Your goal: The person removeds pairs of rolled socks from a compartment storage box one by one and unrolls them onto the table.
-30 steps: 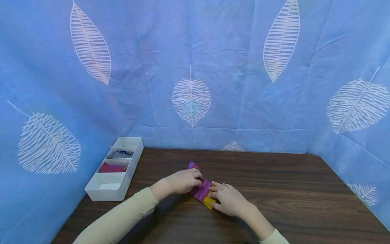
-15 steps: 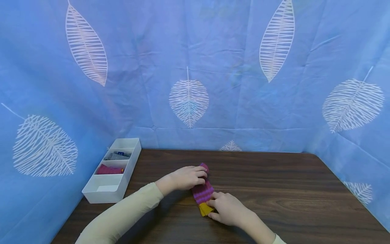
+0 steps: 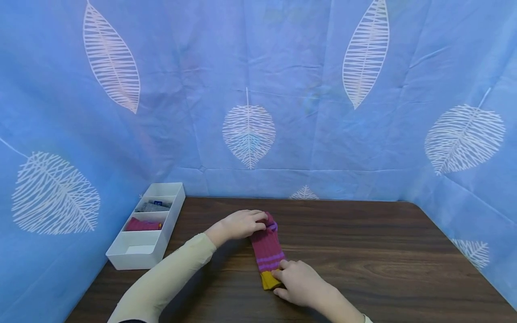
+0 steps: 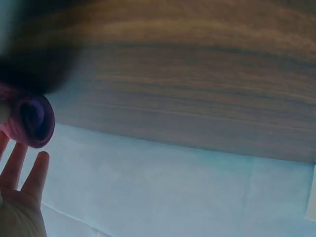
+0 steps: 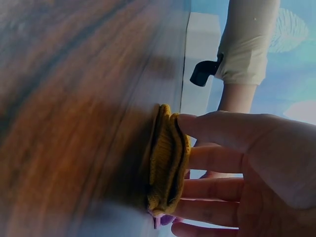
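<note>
A magenta sock [image 3: 266, 249] with purple stripes and a yellow cuff lies lengthwise on the dark wooden table, cuff toward me. My left hand [image 3: 239, 224] holds its far end, where the fabric curls over. That curled end [image 4: 33, 121] shows as a spiral roll at the left wrist view's edge, beside upright fingers. At the near end, my right hand [image 3: 302, 283] rests its fingertips on the yellow cuff. In the right wrist view the layered cuff [image 5: 169, 165] stands against straight fingers [image 5: 212, 190], with the thumb tip at its edge.
To the left stands a white divided box [image 3: 163, 244]. A grey sock bundle [image 3: 152, 207] and a magenta one [image 3: 142, 224] lie in separate compartments; the nearest compartment holds nothing visible. A blue leaf-print curtain [image 3: 194, 112] hangs behind the table.
The sock has been straightened, and more of its length shows. My left hand has moved slightly away from me with the far end, while my right hand has shifted toward me along the cuff.
</note>
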Available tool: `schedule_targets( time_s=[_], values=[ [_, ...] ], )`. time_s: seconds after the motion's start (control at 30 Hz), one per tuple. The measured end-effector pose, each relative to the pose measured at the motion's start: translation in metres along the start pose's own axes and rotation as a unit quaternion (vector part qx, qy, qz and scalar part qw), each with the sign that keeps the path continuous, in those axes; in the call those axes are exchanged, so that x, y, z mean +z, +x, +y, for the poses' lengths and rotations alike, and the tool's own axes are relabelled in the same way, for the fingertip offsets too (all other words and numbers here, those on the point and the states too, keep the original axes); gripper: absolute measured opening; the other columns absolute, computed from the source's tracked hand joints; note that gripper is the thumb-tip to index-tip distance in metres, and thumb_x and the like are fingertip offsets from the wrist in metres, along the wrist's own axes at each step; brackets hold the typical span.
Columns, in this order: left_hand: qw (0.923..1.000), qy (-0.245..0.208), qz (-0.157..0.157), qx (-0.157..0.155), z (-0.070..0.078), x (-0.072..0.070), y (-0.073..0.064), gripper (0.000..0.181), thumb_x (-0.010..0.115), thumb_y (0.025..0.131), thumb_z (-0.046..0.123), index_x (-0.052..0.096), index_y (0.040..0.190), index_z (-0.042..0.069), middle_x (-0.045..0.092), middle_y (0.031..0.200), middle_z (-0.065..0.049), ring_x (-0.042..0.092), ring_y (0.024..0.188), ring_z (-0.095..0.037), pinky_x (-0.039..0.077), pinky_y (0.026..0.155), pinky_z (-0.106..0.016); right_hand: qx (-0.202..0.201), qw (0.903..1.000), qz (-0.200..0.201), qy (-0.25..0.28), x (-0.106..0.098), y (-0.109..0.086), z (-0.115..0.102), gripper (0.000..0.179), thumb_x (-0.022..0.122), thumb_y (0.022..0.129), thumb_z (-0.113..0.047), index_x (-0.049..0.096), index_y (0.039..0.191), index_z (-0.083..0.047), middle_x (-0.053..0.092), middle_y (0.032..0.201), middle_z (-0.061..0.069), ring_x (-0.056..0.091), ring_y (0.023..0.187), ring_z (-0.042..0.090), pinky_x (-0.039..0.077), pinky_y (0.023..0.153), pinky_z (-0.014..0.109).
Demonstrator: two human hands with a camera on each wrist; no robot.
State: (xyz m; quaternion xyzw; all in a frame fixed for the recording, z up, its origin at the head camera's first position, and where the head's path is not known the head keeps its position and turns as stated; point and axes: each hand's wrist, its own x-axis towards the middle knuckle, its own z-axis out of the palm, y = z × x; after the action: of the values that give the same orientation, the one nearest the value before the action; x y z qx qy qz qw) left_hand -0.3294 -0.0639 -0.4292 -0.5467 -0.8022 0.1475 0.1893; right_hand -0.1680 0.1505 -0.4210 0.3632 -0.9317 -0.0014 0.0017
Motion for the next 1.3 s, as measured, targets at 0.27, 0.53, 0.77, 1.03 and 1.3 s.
schedule_targets(
  time_s=[0.27, 0.53, 0.77, 1.03, 1.3],
  values=[
    [0.9941, 0.016, -0.081, -0.07, -0.008, 0.0, 0.005, 0.035, 0.057, 0.097, 0.015, 0.063, 0.127, 0.032, 0.054, 0.14, 0.001, 0.053, 0.127, -0.017, 0.05, 0.101, -0.038, 0.01, 0.9999, 0.001, -0.007, -0.001, -0.001, -0.004, 0.038, 0.071, 0.086, -0.041, 0.073, 0.113, -0.015, 0.065, 0.093, 0.0, 0.066, 0.08, 0.014, 0.055, 0.07, 0.037],
    [0.9879, 0.06, -0.091, -0.11, -0.015, 0.001, 0.013, 0.031, 0.057, 0.097, 0.017, 0.066, 0.122, 0.035, 0.056, 0.13, 0.004, 0.052, 0.115, -0.017, 0.052, 0.089, -0.037, 0.008, 0.9999, 0.002, -0.005, -0.002, -0.001, -0.004, 0.037, 0.071, 0.086, -0.04, 0.073, 0.113, -0.015, 0.064, 0.09, -0.002, 0.062, 0.076, 0.01, 0.053, 0.067, 0.033],
    [0.98, 0.062, -0.118, -0.148, -0.018, 0.006, 0.017, 0.025, 0.056, 0.099, 0.023, 0.069, 0.119, 0.031, 0.057, 0.13, 0.003, 0.053, 0.117, -0.017, 0.052, 0.09, -0.038, 0.011, 0.9999, -0.007, 0.0, -0.003, -0.001, -0.005, 0.036, 0.071, 0.086, -0.04, 0.073, 0.112, -0.015, 0.063, 0.089, -0.003, 0.062, 0.077, 0.01, 0.053, 0.07, 0.033],
    [0.9784, 0.03, -0.102, -0.177, -0.022, 0.018, 0.018, 0.028, 0.058, 0.096, 0.039, 0.065, 0.119, 0.025, 0.062, 0.118, 0.002, 0.057, 0.111, -0.018, 0.052, 0.086, -0.039, 0.009, 0.9999, 0.004, -0.009, -0.002, -0.002, -0.006, 0.035, 0.072, 0.085, -0.04, 0.074, 0.11, -0.015, 0.061, 0.085, -0.004, 0.06, 0.073, 0.009, 0.052, 0.069, 0.032],
    [0.9723, 0.019, -0.124, -0.197, -0.028, 0.022, 0.025, 0.038, 0.059, 0.096, 0.038, 0.056, 0.133, 0.029, 0.062, 0.122, 0.002, 0.056, 0.116, -0.018, 0.051, 0.092, -0.041, 0.005, 0.9995, 0.015, -0.026, -0.003, -0.002, -0.009, 0.034, 0.072, 0.084, -0.042, 0.074, 0.105, -0.016, 0.057, 0.079, -0.005, 0.058, 0.068, 0.008, 0.047, 0.061, 0.028]
  ],
)
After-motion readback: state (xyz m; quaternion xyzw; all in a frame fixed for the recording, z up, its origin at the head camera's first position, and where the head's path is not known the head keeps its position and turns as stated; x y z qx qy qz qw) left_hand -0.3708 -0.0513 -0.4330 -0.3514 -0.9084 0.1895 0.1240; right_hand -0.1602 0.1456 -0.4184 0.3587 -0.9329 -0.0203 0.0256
